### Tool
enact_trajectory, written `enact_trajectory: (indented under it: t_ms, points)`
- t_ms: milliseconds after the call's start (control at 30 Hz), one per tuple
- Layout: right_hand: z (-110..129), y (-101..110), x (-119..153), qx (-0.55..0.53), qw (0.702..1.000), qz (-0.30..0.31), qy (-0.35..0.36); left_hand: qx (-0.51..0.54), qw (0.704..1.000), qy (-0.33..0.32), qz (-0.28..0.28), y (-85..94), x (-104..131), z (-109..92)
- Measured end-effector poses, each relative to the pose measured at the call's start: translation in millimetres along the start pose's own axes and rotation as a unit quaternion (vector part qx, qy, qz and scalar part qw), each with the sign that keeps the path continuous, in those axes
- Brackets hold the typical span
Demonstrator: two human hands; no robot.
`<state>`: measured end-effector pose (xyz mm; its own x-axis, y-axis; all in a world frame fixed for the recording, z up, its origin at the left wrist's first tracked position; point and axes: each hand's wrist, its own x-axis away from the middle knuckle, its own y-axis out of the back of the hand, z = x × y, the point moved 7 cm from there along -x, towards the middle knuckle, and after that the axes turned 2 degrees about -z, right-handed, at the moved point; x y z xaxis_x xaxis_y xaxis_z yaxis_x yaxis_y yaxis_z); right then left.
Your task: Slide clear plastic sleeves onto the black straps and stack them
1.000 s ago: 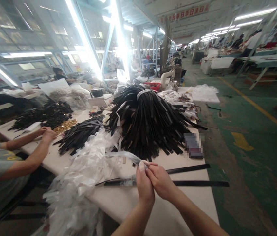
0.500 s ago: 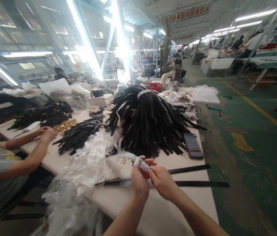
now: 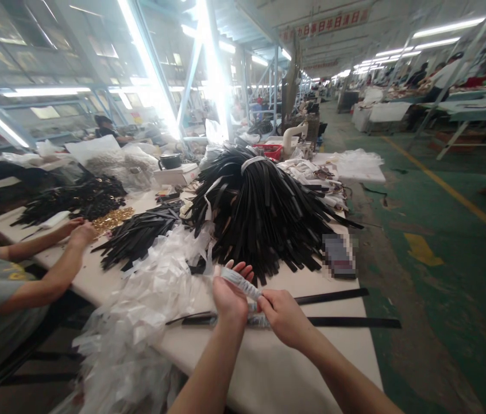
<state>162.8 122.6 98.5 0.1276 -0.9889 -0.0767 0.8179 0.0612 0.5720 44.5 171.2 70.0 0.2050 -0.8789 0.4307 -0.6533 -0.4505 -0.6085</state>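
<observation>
A narrow roll of pale, crinkled plastic film [image 3: 242, 282] slants between my hands above the table. My left hand [image 3: 231, 302] is palm up beneath it, with the thumb along its upper end and the fingers loosely extended. The lower end is pinched between the thumb and fingers of my right hand [image 3: 288, 319]. Whether anything lies inside the film is hard to see. Below my hands, a black strap [image 3: 353, 322] partly wrapped in clear film lies across the table, and a second black strap [image 3: 333, 296] rests just beyond it.
A large tied bundle of black straps [image 3: 264, 213] stands ahead, with a smaller pile [image 3: 143, 230] to its left. White film strips [image 3: 139, 305] spill over the near table edge. At left, a co-worker's hands [image 3: 80, 229] are beside gold-coloured pieces [image 3: 114, 221]. A blurred-out flat object [image 3: 339, 256] lies right.
My left hand has moved left and up along the film and its fingers have opened out. The loose film tail beyond it no longer shows. My right hand has stayed nearly in place.
</observation>
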Motion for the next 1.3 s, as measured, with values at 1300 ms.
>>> enact_trajectory:
  t_ms: [1300]
  points:
    - [8,37,-23,-0.403,0.912,-0.06,-0.045,-0.415,0.79,0.134,0.43,-45.8,60,-31]
